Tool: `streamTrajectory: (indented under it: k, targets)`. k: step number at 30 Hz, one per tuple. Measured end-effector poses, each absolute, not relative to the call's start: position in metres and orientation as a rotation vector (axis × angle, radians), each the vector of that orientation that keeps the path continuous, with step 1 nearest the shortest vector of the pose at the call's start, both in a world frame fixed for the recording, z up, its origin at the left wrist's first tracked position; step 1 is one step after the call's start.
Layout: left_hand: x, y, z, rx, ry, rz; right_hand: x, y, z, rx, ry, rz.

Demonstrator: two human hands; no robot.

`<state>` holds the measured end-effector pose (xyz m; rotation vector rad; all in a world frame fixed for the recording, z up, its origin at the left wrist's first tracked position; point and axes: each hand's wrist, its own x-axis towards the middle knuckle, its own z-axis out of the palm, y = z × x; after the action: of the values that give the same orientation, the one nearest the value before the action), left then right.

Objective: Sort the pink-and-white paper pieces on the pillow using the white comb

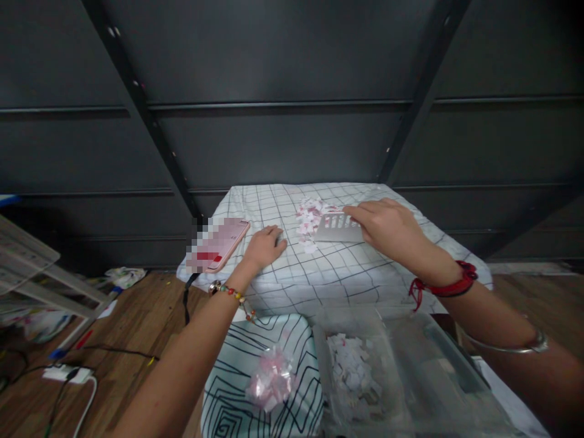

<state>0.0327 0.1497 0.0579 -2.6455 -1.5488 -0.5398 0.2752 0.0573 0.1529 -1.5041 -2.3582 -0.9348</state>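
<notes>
My right hand (387, 228) is closed on a flat, pale grey slotted plate (340, 227), held by its right end low over the cloth. Its slotted left part lies against a pile of small white and pink paper pieces (311, 213). To the left of the pile, my left hand (264, 248) rests on the white grid-patterned cloth (292, 274) with its fingers laid down and nothing in them. Beside that hand lies a pink phone (230, 240) with a cable at its lower end, part of it blurred out.
Nearest me, a clear plastic bin (396, 365) holds white paper bits (353, 368). Left of it, a clear bag of pink pieces (274, 377) sits on a patterned cushion (237, 347). A power strip (68, 373) with cables is on the wooden floor. Dark panels (283, 146) stand behind.
</notes>
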Motion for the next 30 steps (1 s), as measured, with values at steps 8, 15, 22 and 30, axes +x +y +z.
streamTrajectory:
  k: [8,15,22,30]
  targets:
    - [0.033,0.15,0.059,-2.645,-1.557,-0.505,0.273,0.07,0.144,-1.533,-2.355,-0.916]
    - [0.033,0.151,0.057,-2.643,-1.534,-0.531,0.278,0.056,0.146,-1.43,-2.368,-0.901]
    - [0.033,0.149,0.059,-2.643,-1.541,-0.515,0.289,0.049,0.145,-1.337,-2.292,-0.904]
    - [0.033,0.151,0.057,-2.647,-1.553,-0.522,0.296,0.044,0.14,-1.37,-2.385,-0.907]
